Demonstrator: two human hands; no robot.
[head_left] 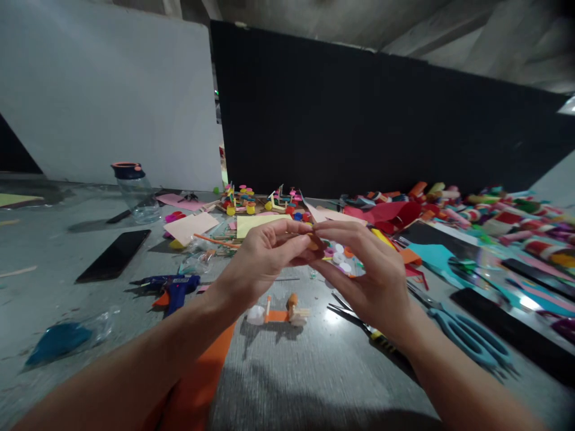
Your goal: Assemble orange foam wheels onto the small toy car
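Over the grey tabletop (332, 371), near the middle of the view, a small brown piece (317, 244) is held up between both hands. It is pinched between the thumb and fingers of the left hand (263, 254); by the right hand (371, 266) it is met with fingers above and thumb below, though whether it is gripped firmly there cannot be told, since its outline is partly covered. It is best steadied by one hand while only light, even pressure is applied by the other, as so thin-looking a piece could probably be creased. The edges should be kept in sight past the fingertips. Below, a small orange model (278, 315) is left untouched on the tabletop, and the wrists should be kept high enough that it is not knocked.
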